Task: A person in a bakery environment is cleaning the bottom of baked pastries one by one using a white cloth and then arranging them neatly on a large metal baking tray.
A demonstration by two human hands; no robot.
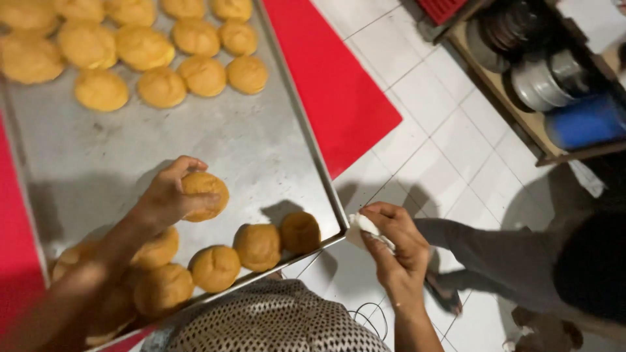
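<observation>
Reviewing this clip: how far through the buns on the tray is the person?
Apparently done: none can be confirmed. In hand: left hand grips one bun; right hand holds a white piping bag off the tray. Apparently left: the far cluster of buns and the near buns.

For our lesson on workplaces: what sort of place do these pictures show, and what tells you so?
Probably a small bakery or home baking kitchen: a big metal tray of golden buns, the left hand holding one bun, and stacked metal pans on a low shelf over white floor tiles.
</observation>
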